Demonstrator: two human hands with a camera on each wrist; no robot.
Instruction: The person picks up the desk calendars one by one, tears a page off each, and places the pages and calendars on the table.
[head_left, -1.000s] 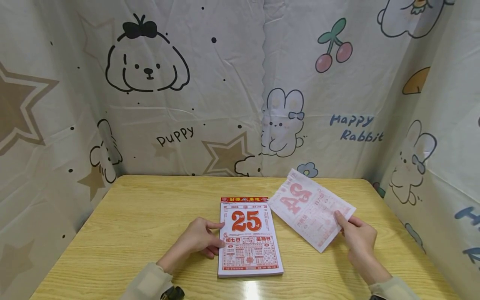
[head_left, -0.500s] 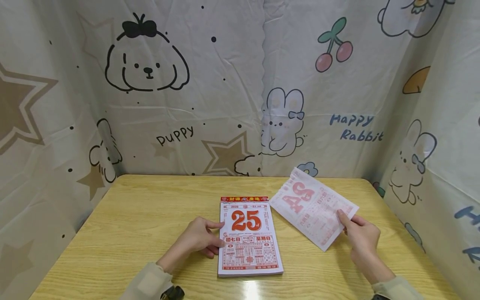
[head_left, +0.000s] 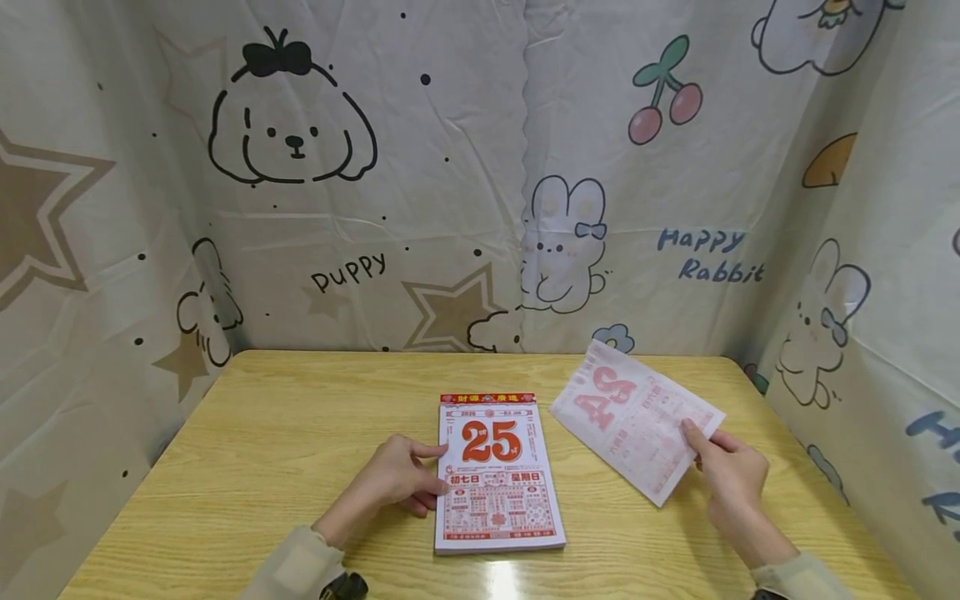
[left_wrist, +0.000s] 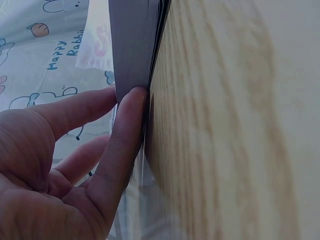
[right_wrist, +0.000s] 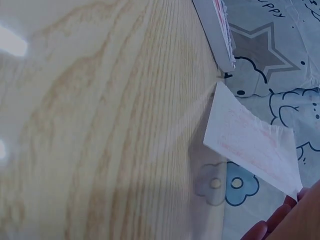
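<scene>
A thick tear-off calendar, its top page showing a red 25, lies on the table. My left hand holds its left side, thumb and a fingertip at the edge; the left wrist view shows the fingers against the grey side of the page stack. To the right, my right hand pinches a loose calendar page by its lower right corner. That page is tilted, with a mirrored red number showing faintly through its back. Its torn top edge is ragged, also in the right wrist view.
The calendar's red header strip faces the back. Around the wood-grain table hangs a patterned curtain with cartoon animals and stars. A dark band is on the left wrist.
My right hand has shifted slightly to the right with the loose page, widening the gap to the calendar. My left hand and the calendar have stayed in place.
</scene>
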